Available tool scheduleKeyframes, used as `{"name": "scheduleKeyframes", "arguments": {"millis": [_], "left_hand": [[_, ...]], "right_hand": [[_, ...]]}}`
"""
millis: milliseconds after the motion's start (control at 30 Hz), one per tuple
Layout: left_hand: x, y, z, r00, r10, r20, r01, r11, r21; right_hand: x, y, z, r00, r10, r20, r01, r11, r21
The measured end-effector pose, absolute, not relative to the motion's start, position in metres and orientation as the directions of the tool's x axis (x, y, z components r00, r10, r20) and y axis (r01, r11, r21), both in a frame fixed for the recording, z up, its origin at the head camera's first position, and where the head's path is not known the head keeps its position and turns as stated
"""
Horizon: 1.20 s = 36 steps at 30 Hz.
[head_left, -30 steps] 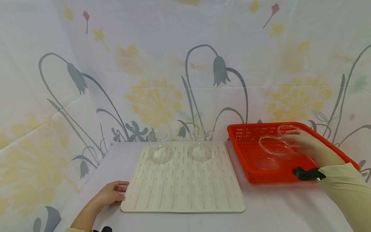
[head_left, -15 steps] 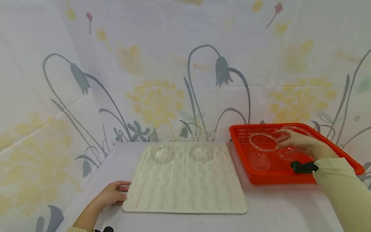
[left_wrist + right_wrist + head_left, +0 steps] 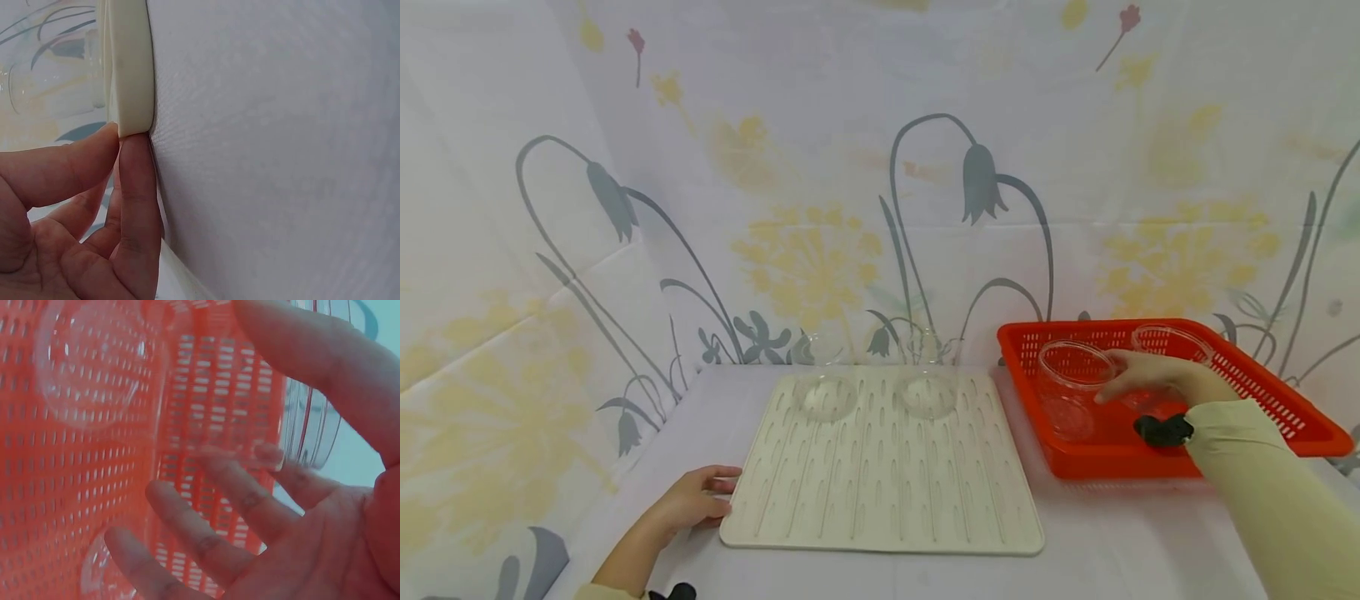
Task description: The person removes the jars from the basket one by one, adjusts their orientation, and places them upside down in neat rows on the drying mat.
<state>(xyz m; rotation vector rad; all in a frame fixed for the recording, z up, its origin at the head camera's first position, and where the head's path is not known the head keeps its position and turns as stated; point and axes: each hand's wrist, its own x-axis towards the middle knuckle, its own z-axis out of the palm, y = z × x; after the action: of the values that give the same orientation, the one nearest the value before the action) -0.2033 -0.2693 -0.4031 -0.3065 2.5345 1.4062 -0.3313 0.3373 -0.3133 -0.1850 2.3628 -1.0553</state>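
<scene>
My left hand point(image 3: 691, 500) lies by the left edge of a cream ridged mat point(image 3: 887, 467); in the left wrist view the thumb and a finger touch the mat's edge point(image 3: 134, 75). My right hand point(image 3: 1157, 377) reaches into the red plastic basket point(image 3: 1120, 462), at the right side of a clear jar point(image 3: 1077, 387) that stands there mouth up. In the right wrist view the thumb lies over the jar's threaded mouth end point(image 3: 315, 406) and a fingertip is right at its wall; the other fingers are loosely spread. Another clear jar point(image 3: 1172, 337) is behind this hand, partly hidden.
Two clear jars, a left one point(image 3: 825, 398) and a right one point(image 3: 927, 396), stand on the back part of the mat. A flower-printed cloth point(image 3: 850, 167) hangs behind the table. The white tablecloth point(image 3: 955, 575) shows in front of the mat.
The jar by my right hand, tilted earlier, now stands upright and farther left in the basket. My right hand has moved left and lower. The left hand stays at the mat's edge.
</scene>
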Motion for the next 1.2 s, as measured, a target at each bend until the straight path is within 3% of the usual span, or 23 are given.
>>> {"name": "scheduleKeyframes", "arguments": {"millis": [933, 1200], "left_hand": [[-0.202, -0.269, -0.403, -0.954, -0.077, -0.289, -0.285, 0.53, 0.799], [-0.201, -0.268, -0.403, -0.953, -0.086, -0.29, -0.29, 0.533, 0.795]], "right_hand": [[-0.324, 0.313, -0.302, -0.887, -0.334, -0.319, 0.092, 0.55, -0.83], [-0.322, 0.306, -0.294, -0.908, -0.339, -0.245, 0.032, 0.527, -0.849]]}}
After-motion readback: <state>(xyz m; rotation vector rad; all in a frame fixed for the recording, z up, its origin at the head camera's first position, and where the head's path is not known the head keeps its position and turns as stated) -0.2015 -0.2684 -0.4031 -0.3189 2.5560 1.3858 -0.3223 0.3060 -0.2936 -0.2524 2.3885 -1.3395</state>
